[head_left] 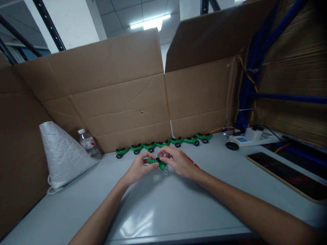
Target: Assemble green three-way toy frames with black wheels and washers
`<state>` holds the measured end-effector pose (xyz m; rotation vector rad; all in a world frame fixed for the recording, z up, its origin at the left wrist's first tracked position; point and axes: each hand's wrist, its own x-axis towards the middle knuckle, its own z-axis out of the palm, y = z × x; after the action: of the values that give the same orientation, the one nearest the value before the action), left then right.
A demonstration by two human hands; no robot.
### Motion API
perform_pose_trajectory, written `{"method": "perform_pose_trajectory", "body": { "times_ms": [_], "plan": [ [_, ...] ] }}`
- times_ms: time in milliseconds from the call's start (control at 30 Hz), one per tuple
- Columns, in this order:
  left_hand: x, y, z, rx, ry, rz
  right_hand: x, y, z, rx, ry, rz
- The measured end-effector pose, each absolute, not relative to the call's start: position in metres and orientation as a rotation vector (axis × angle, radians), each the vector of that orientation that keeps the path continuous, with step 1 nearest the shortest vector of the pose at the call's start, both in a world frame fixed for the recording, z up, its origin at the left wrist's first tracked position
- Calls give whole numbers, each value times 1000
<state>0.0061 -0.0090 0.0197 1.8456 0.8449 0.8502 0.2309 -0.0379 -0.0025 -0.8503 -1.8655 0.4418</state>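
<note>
Head view, near to far. Two bare forearms enter from the lower edge and meet over the middle of the grey table (pixel 178 211), whose glossy top reflects the ceiling lamp. The left hand (pixel 138 169) and the right hand (pixel 177 162) each pinch, with curled fingertips, one green toy car (pixel 160 164), held between them just above the tabletop. It is a small bright-green body with a dark part on its upper side, where the right fingers sit; finer detail is too small to tell. One small pale ring (pixel 166 172) lies on the table directly below it, and one red item (pixel 196 165) shows at the far edge of the right wrist. To the left stand one white bag (pixel 61 153), cone-shaped and crinkled, and one water bottle (pixel 88 143) just behind it. To the right lies one dark flat panel (pixel 288 175) with a pale rim. Farther back, seven finished cars (pixel 136 148), green with black wheels, stand in a single row along the foot of the cardboard wall (pixel 114 95). Right of the row are one loose black wheel (pixel 232 146) and one white power strip (pixel 249 137), from which blue cables (pixel 251 68) climb the corner. Cardboard encloses the bench on three sides; above it hangs one strip light (pixel 150 23) in a tiled ceiling.
</note>
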Motion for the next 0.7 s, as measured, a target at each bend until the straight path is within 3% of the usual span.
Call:
{"method": "perform_pose_trajectory", "body": {
  "times_ms": [367, 700],
  "plan": [
    [-15, 0, 20, 1956, 854, 596, 221, -43, -10, -876, -1965, 497],
    [-7, 5, -8, 1986, 867, 494, 229, -43, -2, -850, -2182, 519]
  ]
}}
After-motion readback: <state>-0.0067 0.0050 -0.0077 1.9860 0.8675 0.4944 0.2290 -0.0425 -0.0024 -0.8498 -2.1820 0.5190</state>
